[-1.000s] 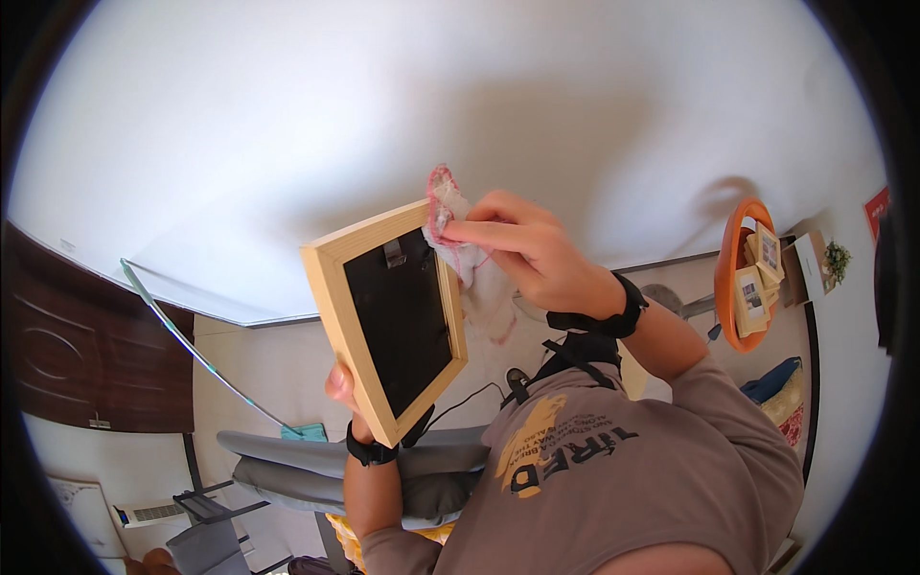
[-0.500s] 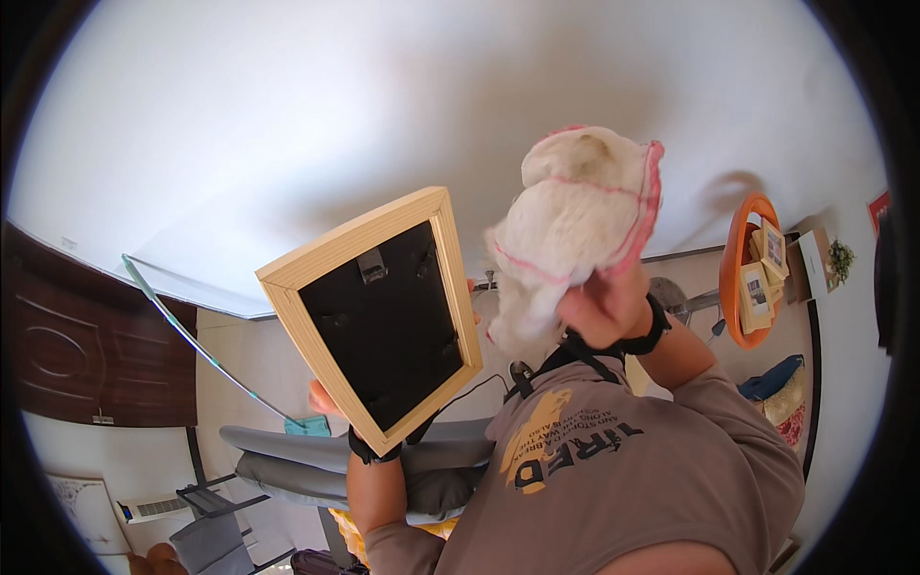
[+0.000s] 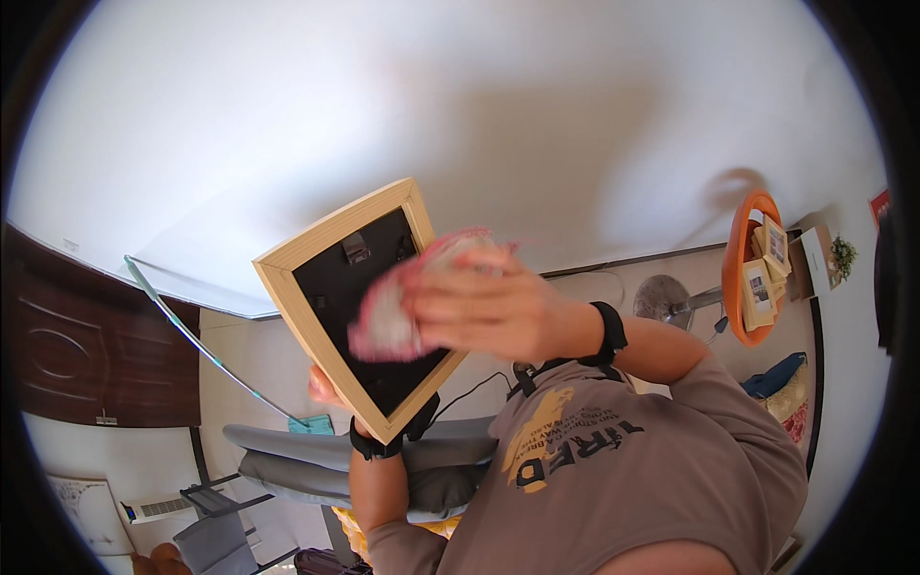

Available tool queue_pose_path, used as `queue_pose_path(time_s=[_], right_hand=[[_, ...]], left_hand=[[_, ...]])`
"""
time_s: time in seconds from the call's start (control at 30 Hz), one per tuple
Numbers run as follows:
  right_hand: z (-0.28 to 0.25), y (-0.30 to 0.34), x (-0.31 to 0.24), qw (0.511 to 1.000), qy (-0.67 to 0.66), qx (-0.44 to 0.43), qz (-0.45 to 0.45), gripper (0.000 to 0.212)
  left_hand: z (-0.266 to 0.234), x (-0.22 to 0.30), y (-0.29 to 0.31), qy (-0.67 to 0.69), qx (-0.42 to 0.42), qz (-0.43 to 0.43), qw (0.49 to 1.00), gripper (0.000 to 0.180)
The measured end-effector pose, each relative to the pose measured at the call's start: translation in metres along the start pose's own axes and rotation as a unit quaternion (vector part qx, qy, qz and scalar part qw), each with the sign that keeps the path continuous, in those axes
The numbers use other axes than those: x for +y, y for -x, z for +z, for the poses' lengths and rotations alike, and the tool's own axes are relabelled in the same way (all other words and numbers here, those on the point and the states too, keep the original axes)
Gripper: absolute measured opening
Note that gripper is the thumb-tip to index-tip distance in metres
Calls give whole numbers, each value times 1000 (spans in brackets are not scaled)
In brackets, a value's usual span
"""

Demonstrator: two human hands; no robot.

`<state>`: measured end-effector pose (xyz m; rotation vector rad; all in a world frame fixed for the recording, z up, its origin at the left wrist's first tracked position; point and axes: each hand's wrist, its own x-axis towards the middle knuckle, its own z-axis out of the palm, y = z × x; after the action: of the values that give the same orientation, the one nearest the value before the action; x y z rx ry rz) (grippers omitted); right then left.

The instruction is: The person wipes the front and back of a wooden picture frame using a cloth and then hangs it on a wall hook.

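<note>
A light wooden picture frame (image 3: 332,351), its black backing (image 3: 324,278) turned toward me, is held up and tilted in front of me. My left hand (image 3: 324,387) grips it by the lower left edge; a thumb shows there, and the other fingers are behind the frame. Over the lower right part of the backing lies a white cloth with pink edging (image 3: 388,324). My right hand (image 3: 484,305), a little blurred, is closed on this cloth and presses it to the backing. A small metal clip (image 3: 356,247) shows near the frame's top.
Right of me, an orange round table (image 3: 732,273) carries several framed pictures (image 3: 759,292). Behind it stands a small green plant (image 3: 842,255). A fan-like metal stand (image 3: 663,299) is on the floor. Grey cushioned seating (image 3: 287,443) lies below the frame; a dark wooden door (image 3: 96,335) is far left.
My right hand has brought the cloth left and down, from beside the frame onto its black backing. The frame has shifted slightly left in my left hand.
</note>
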<state>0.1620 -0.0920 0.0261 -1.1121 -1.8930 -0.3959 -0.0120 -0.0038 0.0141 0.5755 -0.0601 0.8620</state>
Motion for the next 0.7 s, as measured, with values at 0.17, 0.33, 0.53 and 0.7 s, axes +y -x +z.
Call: queue_pose_path(time_s=[0.17, 0.33, 0.53, 0.7], right_hand=[[-4, -14, -1, 993, 94, 16, 67, 19], [2, 2, -7, 996, -61, -21, -58, 15], [-8, -13, 7, 999, -21, -2, -47, 28], [5, -29, -10, 1000, 5, 17, -7, 30]], left_hand=[[-11, -2, 1, 18, -32, -8, 999, 60], [-15, -1, -5, 70, -96, -46, 992, 73], [-35, -6, -4, 89, -91, -33, 991, 79], [-31, -13, 4, 51, -25, -22, 998, 71]])
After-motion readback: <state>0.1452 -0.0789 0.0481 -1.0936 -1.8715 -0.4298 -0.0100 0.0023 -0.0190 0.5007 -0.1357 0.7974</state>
